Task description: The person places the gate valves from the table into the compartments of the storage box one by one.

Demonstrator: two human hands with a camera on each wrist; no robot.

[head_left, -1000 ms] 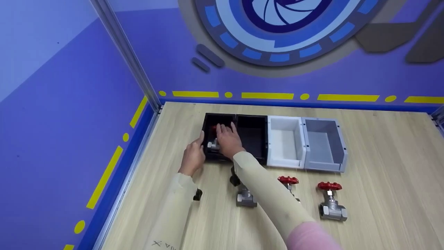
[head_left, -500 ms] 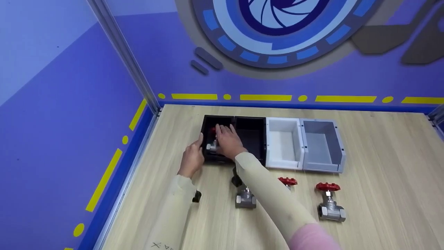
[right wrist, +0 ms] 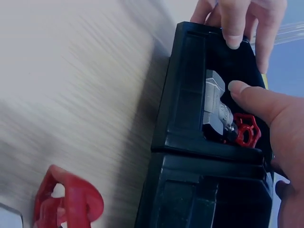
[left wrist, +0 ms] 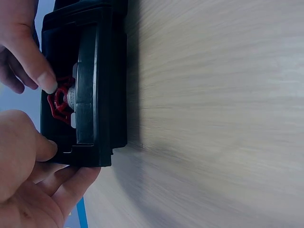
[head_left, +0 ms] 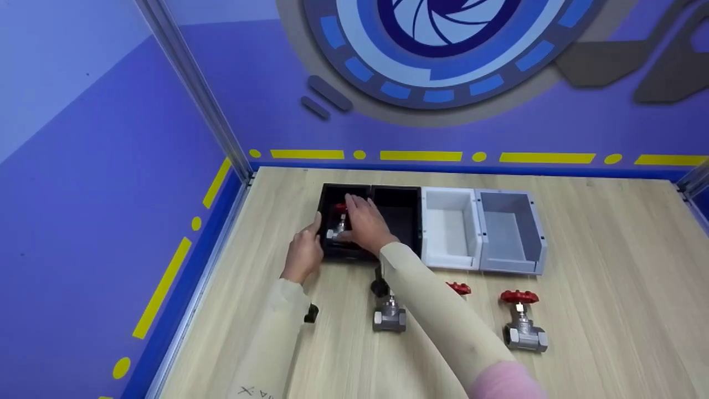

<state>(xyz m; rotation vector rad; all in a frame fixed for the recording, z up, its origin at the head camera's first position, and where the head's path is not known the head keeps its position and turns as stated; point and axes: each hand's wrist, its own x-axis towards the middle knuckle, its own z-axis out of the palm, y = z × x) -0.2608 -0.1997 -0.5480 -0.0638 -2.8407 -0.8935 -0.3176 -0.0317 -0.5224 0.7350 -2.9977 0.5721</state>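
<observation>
A gate valve (head_left: pixel 339 228) with a red handwheel lies in the leftmost black bin (right wrist: pixel 164 118). My left hand (head_left: pixel 302 252) holds that bin by its left wall; its thumb (left wrist: pixel 45 148) is at the rim and its fingers are outside. Over the bin reaches my right hand (head_left: pixel 368 224), fingers fairly straight. In the right wrist view its thumb (right wrist: pixel 251 97) is stretched out above the valve, not curled round it; most of its other fingers are hidden there. The valve's metal body and red wheel show beside the hand.
To the right stand a second black bin (head_left: pixel 399 221), a white bin (head_left: pixel 450 233) and a grey bin (head_left: pixel 507 235), side by side. In front lie a valve (head_left: pixel 389 318), another with its red wheel (head_left: pixel 458 288) showing past the sleeve, and a third valve (head_left: pixel 525 332).
My right hand has eased slightly off the valve, so more of its stem and body shows. The left hand stays at the bin wall. The head view has shifted a little.
</observation>
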